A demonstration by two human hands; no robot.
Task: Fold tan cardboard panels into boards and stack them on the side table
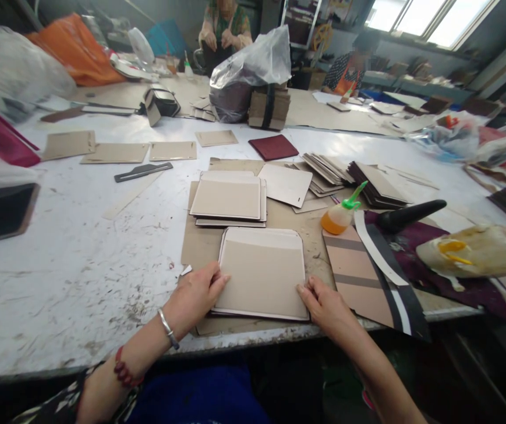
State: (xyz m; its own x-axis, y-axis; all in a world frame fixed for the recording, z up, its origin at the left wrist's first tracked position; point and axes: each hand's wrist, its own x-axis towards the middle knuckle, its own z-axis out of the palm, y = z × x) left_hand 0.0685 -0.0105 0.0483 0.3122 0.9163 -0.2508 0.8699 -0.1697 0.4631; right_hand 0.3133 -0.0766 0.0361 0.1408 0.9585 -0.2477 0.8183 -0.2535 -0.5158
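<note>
A beige cardboard panel with rounded top corners lies flat on a brown sheet at the table's front edge. My left hand rests at its lower left edge, fingers bent and pressed against the side. My right hand presses its lower right corner, fingers curled onto the edge. Both hands touch the panel without lifting it. Just behind it lies a stack of similar beige panels.
An orange glue bottle with a green nozzle lies to the right, beside a black tool and a striped card. Card stacks, a maroon cover and a plastic bag sit further back. Two other people sit at the far side.
</note>
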